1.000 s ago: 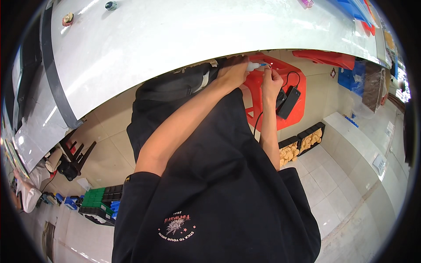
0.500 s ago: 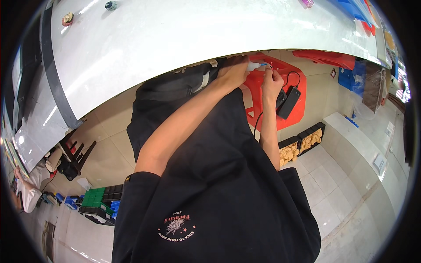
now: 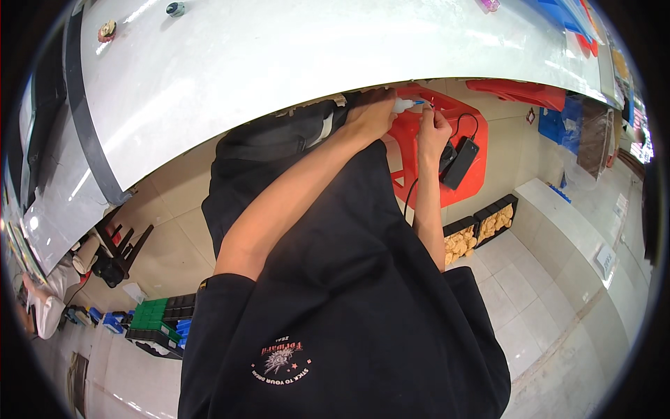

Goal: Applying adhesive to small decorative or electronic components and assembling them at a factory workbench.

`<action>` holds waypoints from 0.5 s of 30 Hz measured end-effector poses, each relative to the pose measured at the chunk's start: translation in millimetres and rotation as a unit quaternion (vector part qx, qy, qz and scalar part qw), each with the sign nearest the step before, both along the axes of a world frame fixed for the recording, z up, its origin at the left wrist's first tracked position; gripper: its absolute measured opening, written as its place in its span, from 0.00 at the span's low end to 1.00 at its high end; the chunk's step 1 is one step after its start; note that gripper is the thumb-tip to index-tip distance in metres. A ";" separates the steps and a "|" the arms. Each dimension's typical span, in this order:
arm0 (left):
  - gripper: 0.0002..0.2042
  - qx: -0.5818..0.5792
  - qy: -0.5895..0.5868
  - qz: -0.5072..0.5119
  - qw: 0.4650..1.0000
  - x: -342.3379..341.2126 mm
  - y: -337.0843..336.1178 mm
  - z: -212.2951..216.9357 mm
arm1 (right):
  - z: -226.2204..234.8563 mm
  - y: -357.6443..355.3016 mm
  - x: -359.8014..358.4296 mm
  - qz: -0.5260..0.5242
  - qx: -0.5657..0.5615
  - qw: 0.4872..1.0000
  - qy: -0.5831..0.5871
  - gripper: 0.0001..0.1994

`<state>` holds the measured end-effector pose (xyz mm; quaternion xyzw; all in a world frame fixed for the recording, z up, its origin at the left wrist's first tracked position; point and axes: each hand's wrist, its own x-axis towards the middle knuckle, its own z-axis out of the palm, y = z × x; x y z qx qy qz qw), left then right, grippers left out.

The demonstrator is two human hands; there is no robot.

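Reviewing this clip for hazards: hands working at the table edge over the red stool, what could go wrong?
1. The left hand holds a small white nozzle bottle against the right hand; its contents might reach the fingers.
2. The black power adapter on the red plastic stool trails a cable; snagging it could pull it off.

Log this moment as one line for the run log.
left hand: holds small white bottle | right hand: pinched at bottle tip | below: red stool

One white table (image 3: 293,63), one red stool (image 3: 466,133), two trays (image 3: 481,227) of pale pieces — two hands (image 3: 401,126).
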<state>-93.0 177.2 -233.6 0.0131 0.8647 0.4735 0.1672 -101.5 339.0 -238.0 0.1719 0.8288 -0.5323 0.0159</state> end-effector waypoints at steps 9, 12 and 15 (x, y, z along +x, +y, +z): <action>0.14 -0.005 0.016 0.008 1.000 1.5 1.2 -2.4 | -1.4 0.6 -0.6 -0.001 -0.004 1.000 -0.004 0.16; 0.15 -0.006 0.017 0.005 1.000 1.7 1.8 -3.4 | -6.4 5.0 -1.2 0.011 -0.002 1.000 0.005 0.17; 0.15 -0.006 -0.004 -0.005 1.000 -0.2 -0.5 -3.0 | -4.0 1.1 -0.2 0.004 -0.008 1.000 0.000 0.17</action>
